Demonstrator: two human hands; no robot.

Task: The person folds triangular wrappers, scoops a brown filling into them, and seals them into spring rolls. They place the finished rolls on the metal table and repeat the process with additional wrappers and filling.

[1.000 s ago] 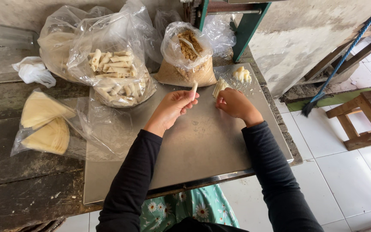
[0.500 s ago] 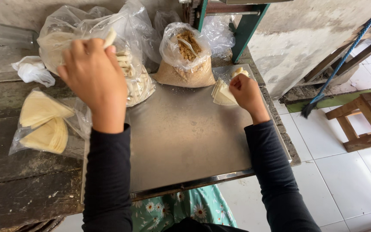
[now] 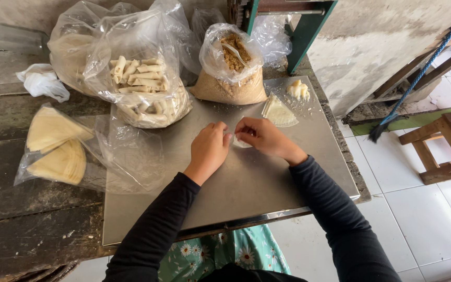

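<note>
A steel-sheeted tabletop (image 3: 246, 188) carries three clear plastic bags along its far and left edges. The largest bag (image 3: 142, 68), rounded and knotless, holds many pale rolled pastries. To its right a smaller bag (image 3: 230, 65) stands open with brown crumbly filling. At the left a flat bag (image 3: 58, 149) lies with two folded stacks of yellowish wrappers. A small stack of triangular wrappers (image 3: 279, 111) lies beside a white lump of paste (image 3: 298, 90). Left hand (image 3: 209, 149) and right hand (image 3: 259, 137) meet mid-tabletop, each grip pinching one thin wrapper sheet (image 3: 240, 140) against the steel.
</note>
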